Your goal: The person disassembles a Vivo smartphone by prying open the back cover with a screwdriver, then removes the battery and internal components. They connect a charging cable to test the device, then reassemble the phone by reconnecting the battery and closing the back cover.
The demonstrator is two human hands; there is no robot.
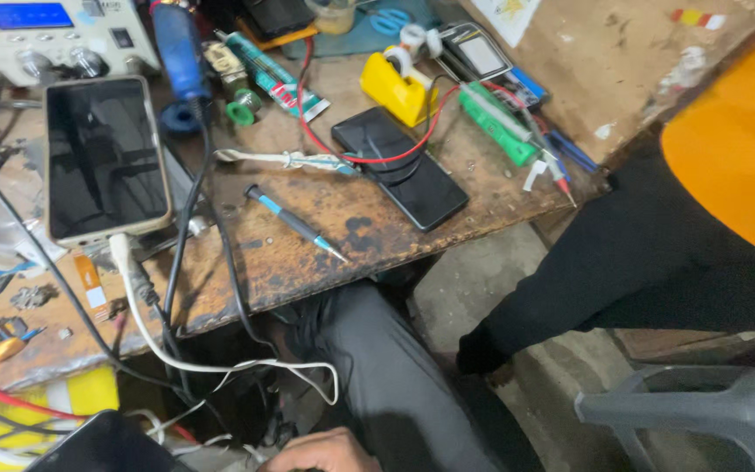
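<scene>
- The bench point(369, 223) is a worn, rust-stained board, and the landmark here; its near edge runs from lower left up to the right corner, and below that edge open floor shows between a grey-trousered leg point(395, 376) and a second person in black and orange point(657, 245) standing off the right corner.
- A grey plastic chair point(701, 406) sits beyond the bench's right corner, narrowing the floor gap there.
- A large phone point(105, 157) with a pale rim lies face up on the bench's left part, a white cable point(146, 319) plugged into its near end and drooping over the near edge.
- A smaller black phone point(401, 166) lies at the bench's middle, a red wire point(377, 157) looped across it.
- A white instrument box with a blue screen point(32, 31) stands at the bench's far left edge.
- A yellow tape dispenser point(395, 87) sits just behind the black phone; a green-and-white tube point(277, 74) lies to its left.
- A blue-handled screwdriver point(294, 225) lies loose on bare bench near the near edge, with clear room around it.
- One of the hands point(316, 453) shows at the bottom, under the bench edge, beside a dark phone-like slab point(102, 446); likely the right, knuckles only, so its grip cannot be told. The other is out of sight.
</scene>
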